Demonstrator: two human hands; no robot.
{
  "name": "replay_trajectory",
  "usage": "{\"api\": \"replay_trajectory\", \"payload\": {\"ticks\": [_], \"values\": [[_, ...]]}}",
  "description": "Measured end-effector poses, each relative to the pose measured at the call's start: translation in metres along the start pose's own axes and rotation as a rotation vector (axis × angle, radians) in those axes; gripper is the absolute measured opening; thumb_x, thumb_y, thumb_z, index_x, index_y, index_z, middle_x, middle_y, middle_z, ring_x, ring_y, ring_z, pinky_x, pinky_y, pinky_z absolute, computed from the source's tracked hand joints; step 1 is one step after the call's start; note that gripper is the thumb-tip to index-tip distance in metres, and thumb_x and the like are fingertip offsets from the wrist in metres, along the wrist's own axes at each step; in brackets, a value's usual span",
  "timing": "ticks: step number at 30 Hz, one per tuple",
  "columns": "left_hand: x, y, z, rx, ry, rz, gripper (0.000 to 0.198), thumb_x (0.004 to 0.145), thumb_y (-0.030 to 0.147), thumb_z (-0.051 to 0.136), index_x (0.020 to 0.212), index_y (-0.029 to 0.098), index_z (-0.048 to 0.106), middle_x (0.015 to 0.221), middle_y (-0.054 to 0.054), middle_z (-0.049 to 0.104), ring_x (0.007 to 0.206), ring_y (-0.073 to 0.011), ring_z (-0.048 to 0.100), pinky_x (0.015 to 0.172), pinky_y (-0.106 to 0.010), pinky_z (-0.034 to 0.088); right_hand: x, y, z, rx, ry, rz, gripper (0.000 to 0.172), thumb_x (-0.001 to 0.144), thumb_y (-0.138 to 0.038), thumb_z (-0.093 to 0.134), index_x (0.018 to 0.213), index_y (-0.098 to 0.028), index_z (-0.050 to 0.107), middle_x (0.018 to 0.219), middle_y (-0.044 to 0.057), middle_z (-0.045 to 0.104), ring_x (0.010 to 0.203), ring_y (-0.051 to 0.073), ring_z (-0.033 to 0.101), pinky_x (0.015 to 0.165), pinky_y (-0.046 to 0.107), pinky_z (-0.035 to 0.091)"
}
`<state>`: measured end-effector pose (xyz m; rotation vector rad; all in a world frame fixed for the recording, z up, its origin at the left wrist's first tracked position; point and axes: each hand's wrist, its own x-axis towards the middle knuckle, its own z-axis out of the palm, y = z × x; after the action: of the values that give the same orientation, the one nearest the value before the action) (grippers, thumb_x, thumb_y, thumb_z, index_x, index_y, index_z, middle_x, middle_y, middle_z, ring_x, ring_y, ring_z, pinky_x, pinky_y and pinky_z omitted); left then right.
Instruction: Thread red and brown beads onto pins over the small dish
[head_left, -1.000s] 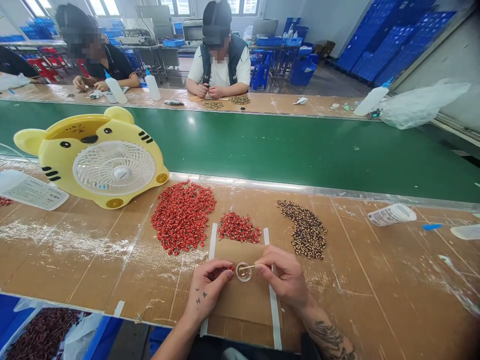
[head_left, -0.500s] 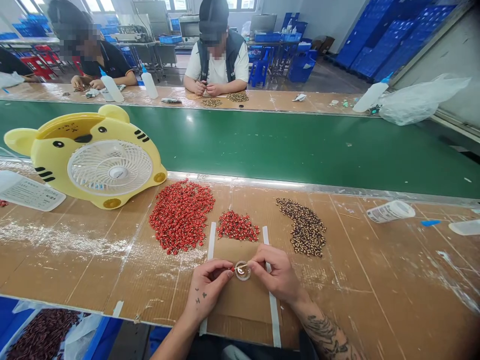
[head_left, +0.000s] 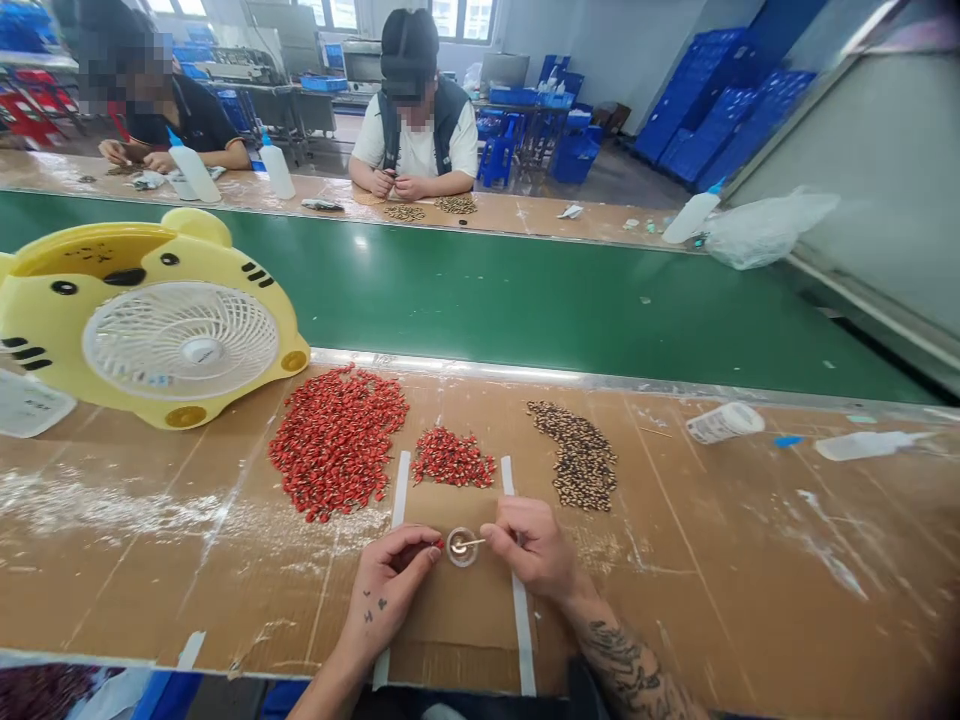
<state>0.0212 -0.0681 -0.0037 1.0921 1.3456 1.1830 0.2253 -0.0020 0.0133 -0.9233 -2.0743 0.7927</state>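
Red beads [head_left: 337, 443] lie in a large heap on the cardboard-topped table [head_left: 150, 560], and a smaller red heap [head_left: 452, 459] sits just beyond a brown cardboard sheet [head_left: 450, 625] framed by 2 white tape strips [head_left: 399, 500]. To the right of both is a heap of dark and tan beads [head_left: 577, 457].

On the sheet, a small round clear dish [head_left: 462, 547] sits between the person's 2 hands. The left hand [head_left: 386, 590] is nearly closed, its thumb and forefinger pinching a tiny red bead [head_left: 437, 544] just beside the dish, with the other fingers curled in. The right hand [head_left: 531, 550] is also closed, its fingertips gripping a thin pale stick [head_left: 472, 543] whose tip reaches over the dish.

A yellow tiger-shaped fan [head_left: 180, 340] stands on the table to the left of the beads. A white plastic bottle [head_left: 870, 445] lies on its side at the right, near a labelled white tube [head_left: 724, 422]. Beyond a green conveyor belt [head_left: 487, 300], a person in a white shirt and dark vest [head_left: 412, 135] works with both hands close together at the far table, beside 2 small bead heaps. Blue crates [head_left: 720, 110] are stacked against the far wall.
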Motion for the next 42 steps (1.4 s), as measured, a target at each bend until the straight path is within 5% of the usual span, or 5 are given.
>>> {"api": "replay_trajectory", "payload": {"ticks": [7, 12, 17, 29, 42], "values": [[0.004, -0.009, -0.004, 0.018, 0.012, 0.029, 0.012, 0.077, 0.028, 0.073, 0.084, 0.020, 0.079, 0.084, -0.007, 0.078, 0.077, -0.0224, 0.072, 0.069, -0.027, 0.058, 0.001, 0.012, -0.008, -0.151, -0.106, 0.067, 0.047, 0.096, -0.046, 0.053, 0.058, -0.017, 0.056, 0.057, -0.002, 0.050, 0.055, 0.012, 0.046, 0.054, 0.025, 0.032], [0.003, -0.006, -0.004, 0.053, 0.004, 0.058, 0.012, 0.078, 0.029, 0.073, 0.084, 0.021, 0.080, 0.083, -0.007, 0.078, 0.076, -0.0222, 0.071, 0.067, -0.027, 0.057, 0.008, 0.034, -0.067, -0.318, 0.015, 0.296, 0.016, 0.093, -0.022, 0.057, 0.089, -0.020, 0.072, 0.085, 0.003, 0.070, 0.076, 0.017, 0.062, 0.069, 0.029, 0.046], [0.003, -0.003, -0.004, 0.056, -0.014, 0.071, 0.013, 0.078, 0.030, 0.072, 0.083, 0.021, 0.079, 0.083, -0.007, 0.077, 0.076, -0.0221, 0.071, 0.067, -0.026, 0.057, 0.014, 0.060, -0.107, -0.631, -0.168, 0.195, 0.019, 0.088, -0.011, 0.058, 0.091, -0.019, 0.074, 0.090, 0.008, 0.070, 0.090, 0.024, 0.061, 0.081, 0.038, 0.049], [0.002, -0.004, -0.006, 0.070, -0.027, 0.054, 0.016, 0.080, 0.033, 0.071, 0.085, 0.020, 0.079, 0.085, -0.007, 0.078, 0.079, -0.0236, 0.071, 0.069, -0.028, 0.057, 0.032, 0.076, -0.102, -0.660, -0.296, 0.223, 0.022, 0.075, -0.005, 0.059, 0.059, -0.019, 0.063, 0.066, 0.006, 0.063, 0.070, 0.021, 0.058, 0.069, 0.030, 0.042], [0.002, -0.007, -0.005, 0.035, -0.026, 0.064, 0.012, 0.081, 0.028, 0.070, 0.086, 0.020, 0.078, 0.085, -0.006, 0.077, 0.076, -0.0213, 0.070, 0.068, -0.026, 0.055, 0.001, 0.075, -0.101, -0.108, 0.106, 0.432, 0.011, 0.078, -0.027, 0.052, 0.076, -0.018, 0.057, 0.063, 0.000, 0.057, 0.057, 0.015, 0.054, 0.053, 0.025, 0.042]]}}
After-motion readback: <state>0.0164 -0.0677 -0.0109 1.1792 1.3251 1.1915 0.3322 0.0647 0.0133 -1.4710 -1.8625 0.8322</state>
